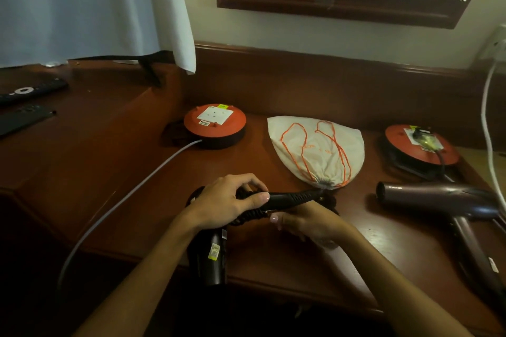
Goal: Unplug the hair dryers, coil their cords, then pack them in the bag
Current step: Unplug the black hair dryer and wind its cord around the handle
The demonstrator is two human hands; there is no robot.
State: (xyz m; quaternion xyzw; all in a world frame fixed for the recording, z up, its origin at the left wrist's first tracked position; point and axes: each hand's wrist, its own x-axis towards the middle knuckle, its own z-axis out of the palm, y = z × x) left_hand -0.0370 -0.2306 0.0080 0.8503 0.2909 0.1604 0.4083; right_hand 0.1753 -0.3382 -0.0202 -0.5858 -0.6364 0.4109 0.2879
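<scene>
- While the left hand [228, 201] grips a black hair dryer [212, 254] just left of the bag [317, 145], its thumb presses the cord's stiff end [293, 197] against the coiled cord.
- Left of the bag, an orange extension reel [214, 126] sits with no plug in its socket.
- Below the bag's mouth, the right hand [309, 223] pinches the plug [271, 211].
- Right of the bag, a second hair dryer [438, 197] lies on the table [315, 260]; its cord runs into another orange reel [421, 145].
</scene>
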